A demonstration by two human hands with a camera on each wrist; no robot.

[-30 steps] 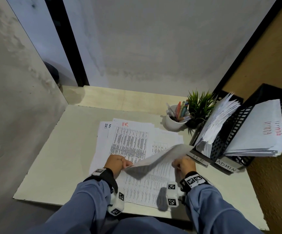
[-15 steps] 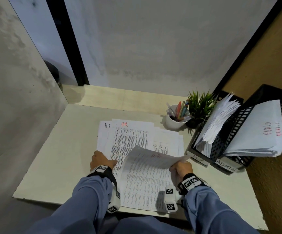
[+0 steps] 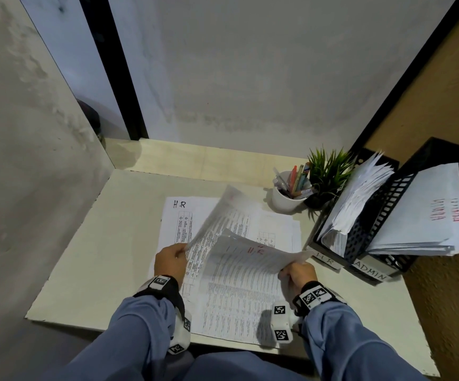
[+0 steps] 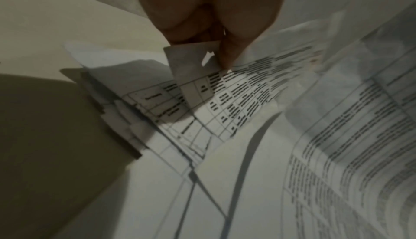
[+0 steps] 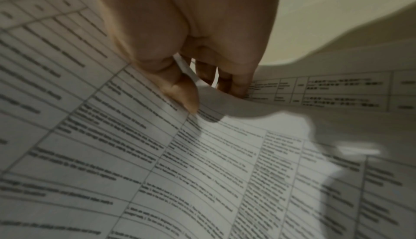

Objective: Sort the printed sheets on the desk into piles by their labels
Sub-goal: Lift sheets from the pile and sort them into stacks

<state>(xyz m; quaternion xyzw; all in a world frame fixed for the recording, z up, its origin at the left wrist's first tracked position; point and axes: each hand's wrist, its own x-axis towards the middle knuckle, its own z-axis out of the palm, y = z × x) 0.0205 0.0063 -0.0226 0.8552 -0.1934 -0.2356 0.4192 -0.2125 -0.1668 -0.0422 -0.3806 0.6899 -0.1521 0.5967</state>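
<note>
Printed sheets lie spread on the desk; the bottom one is marked H.R in black. My left hand pinches the corner of one printed sheet and holds it raised and blurred over the pile; the left wrist view shows finger and thumb on that corner. My right hand pinches the right edge of another sheet with a red label, its far end lifted. In the right wrist view my thumb lies on top of this sheet, fingers under it.
Two black mesh trays stand at the right, tagged H R and ADMIN, both stuffed with paper. A white cup of pens and a small green plant sit behind the sheets. Walls close in left and behind.
My left hand moved from resting on the pile's left edge to pinching a second sheet and lifting it up. The right hand keeps its sheet, raised slightly higher.
</note>
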